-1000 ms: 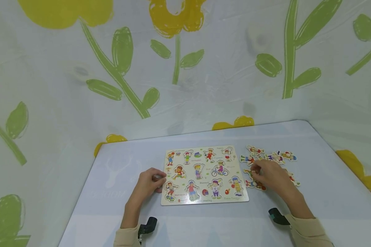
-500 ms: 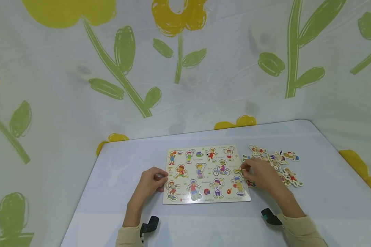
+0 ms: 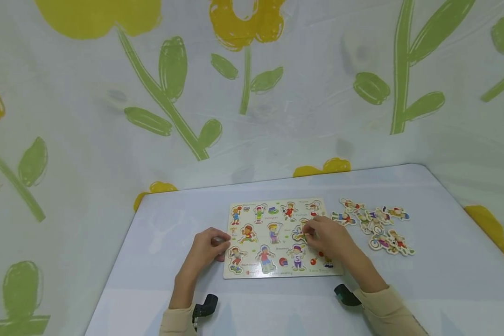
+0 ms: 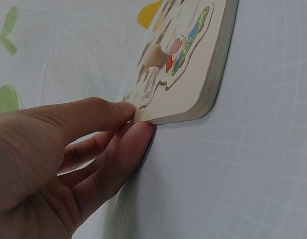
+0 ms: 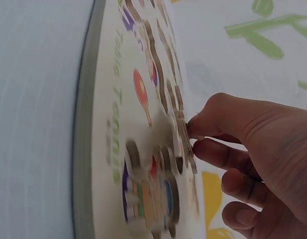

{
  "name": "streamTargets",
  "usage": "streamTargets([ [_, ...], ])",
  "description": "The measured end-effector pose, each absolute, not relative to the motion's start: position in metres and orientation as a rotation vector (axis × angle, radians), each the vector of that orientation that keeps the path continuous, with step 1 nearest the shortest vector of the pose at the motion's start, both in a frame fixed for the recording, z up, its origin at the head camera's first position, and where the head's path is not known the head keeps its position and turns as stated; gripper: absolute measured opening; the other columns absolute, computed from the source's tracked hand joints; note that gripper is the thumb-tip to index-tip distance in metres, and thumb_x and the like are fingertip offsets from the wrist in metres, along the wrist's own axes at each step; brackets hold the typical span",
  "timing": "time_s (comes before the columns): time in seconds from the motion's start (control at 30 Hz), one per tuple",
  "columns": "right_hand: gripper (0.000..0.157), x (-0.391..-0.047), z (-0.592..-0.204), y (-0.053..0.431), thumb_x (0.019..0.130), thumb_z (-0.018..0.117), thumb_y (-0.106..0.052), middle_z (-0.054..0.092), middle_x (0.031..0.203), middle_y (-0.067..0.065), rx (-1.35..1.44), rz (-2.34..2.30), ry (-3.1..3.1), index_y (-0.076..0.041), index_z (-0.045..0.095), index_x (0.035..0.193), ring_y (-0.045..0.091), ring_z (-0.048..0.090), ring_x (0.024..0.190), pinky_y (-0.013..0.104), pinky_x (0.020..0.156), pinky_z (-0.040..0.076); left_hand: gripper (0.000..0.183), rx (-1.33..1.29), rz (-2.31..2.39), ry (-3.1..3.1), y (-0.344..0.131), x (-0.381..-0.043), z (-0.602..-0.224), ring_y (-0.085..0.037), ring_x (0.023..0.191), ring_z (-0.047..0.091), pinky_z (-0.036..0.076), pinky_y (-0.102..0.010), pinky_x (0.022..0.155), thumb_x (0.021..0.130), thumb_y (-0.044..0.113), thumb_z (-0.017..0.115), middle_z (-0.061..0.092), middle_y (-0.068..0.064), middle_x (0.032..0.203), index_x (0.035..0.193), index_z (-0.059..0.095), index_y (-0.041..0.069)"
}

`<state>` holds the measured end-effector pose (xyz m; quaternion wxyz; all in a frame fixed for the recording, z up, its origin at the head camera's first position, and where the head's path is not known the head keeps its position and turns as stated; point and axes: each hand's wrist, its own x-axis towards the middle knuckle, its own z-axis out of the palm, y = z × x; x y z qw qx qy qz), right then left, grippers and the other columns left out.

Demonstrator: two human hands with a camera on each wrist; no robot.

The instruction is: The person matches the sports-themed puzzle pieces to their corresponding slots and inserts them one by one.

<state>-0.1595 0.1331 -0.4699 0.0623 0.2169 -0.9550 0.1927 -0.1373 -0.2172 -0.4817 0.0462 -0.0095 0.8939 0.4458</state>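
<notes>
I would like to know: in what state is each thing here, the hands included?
Puzzle board: flat on the table, picture side up.
Left hand: pinches the board's left edge.
Held piece: at the board's right half; whether touching it, unclear.
Right hand: pinches the held piece.
Loose pieces: lying right of the board, some overlapping.

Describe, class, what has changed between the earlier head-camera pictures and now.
The right hand has moved left from the loose pieces onto the puzzle board, carrying a puzzle piece that it still pinches. The left hand stays at the board's left edge, and the board and the other loose pieces appear unmoved.
</notes>
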Motion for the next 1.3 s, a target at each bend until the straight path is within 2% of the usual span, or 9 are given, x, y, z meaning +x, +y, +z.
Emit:
streamTargets([
  [0.7, 0.008, -0.162, -0.469, 0.084, 0.082, 0.075, -0.02, 0.063, 0.084, -0.012, 0.729, 0.628, -2.874, -0.022, 0.073, 0.089, 0.003, 0.053, 0.075, 0.024, 0.074, 0.053, 0.014, -0.017, 1.393, 2.713, -0.216, -0.136, -0.483, -0.011, 0.066, 0.063, 0.055, -0.023, 0.052, 0.085, 0.006, 0.073, 0.063, -0.009, 0.098, 0.099, 0.071, 0.005],
  [0.87, 0.007, -0.163, -0.468, 0.075, 0.083, 0.075, -0.02, 0.064, 0.083, -0.012, 0.743, 0.624, -2.881, -0.022, 0.074, 0.089, 0.003, 0.052, 0.075, 0.023, 0.073, 0.052, 0.013, -0.012, 1.4, 2.716, -0.216, -0.135, -0.482, -0.011, 0.066, 0.063, 0.055, -0.023, 0.052, 0.085, 0.005, 0.073, 0.063, -0.01, 0.098, 0.099, 0.071, 0.005],
  [1.13, 0.008, -0.161, -0.465, 0.053, 0.085, 0.075, -0.024, 0.061, 0.083, -0.013, 0.769, 0.627, -2.911, -0.022, 0.076, 0.092, 0.002, 0.047, 0.07, 0.018, 0.064, 0.045, 0.014, -0.012, 1.38, 2.727, -0.217, -0.136, -0.481, -0.012, 0.067, 0.063, 0.055, -0.022, 0.052, 0.086, 0.005, 0.072, 0.063, -0.01, 0.099, 0.099, 0.071, 0.005],
  [1.3, 0.009, -0.162, -0.466, 0.041, 0.087, 0.074, -0.024, 0.063, 0.086, -0.013, 0.831, 0.629, -2.877, -0.022, 0.077, 0.094, 0.002, 0.049, 0.072, 0.017, 0.064, 0.045, 0.014, -0.022, 1.374, 2.731, -0.217, -0.136, -0.482, -0.011, 0.068, 0.063, 0.054, -0.022, 0.052, 0.085, 0.005, 0.073, 0.063, -0.009, 0.098, 0.099, 0.071, 0.005],
])
